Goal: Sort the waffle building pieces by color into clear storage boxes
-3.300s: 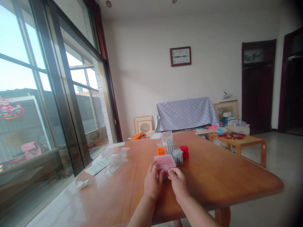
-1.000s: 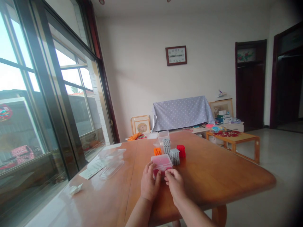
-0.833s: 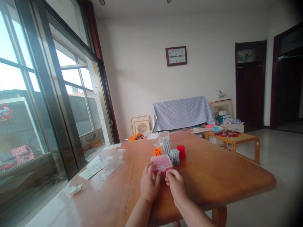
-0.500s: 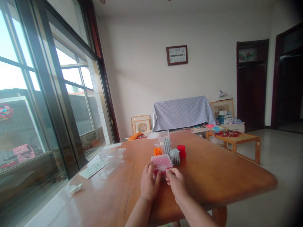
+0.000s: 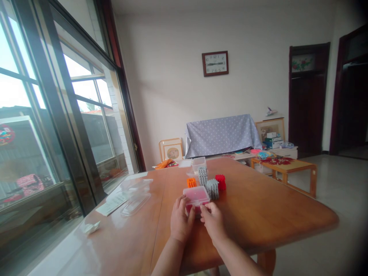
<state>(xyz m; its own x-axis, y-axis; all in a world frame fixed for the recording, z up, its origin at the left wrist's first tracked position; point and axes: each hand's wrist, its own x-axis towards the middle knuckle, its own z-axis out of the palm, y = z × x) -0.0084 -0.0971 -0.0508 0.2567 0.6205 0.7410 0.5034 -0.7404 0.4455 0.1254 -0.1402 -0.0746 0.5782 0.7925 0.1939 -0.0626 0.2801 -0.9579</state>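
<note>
A small clear plastic box (image 5: 196,195) with pinkish-red contents sits on the wooden table in front of me. My left hand (image 5: 182,217) wraps its left side, fingers along the edge and thumb at the front. At the front right corner my right hand (image 5: 212,219) is closed, thumb and forefinger pinching the rim. Whether the lid is fully down I cannot tell. Just behind the box stand an orange block stack (image 5: 191,183), a tall grey block stack (image 5: 202,176), a shorter grey block stack (image 5: 212,189) and a red block stack (image 5: 220,182).
An open clear container (image 5: 199,164) is at the table's far edge. Clear plastic lids (image 5: 135,205) and a printed paper (image 5: 111,206) lie to the left, with a crumpled wrapper (image 5: 92,227) nearer. The wooden table (image 5: 276,214) has a rounded right corner. Windows line the left.
The camera view has tilted very slightly. Both hands stay on the plastic box in nearly the same pose, and the block stacks have not moved.
</note>
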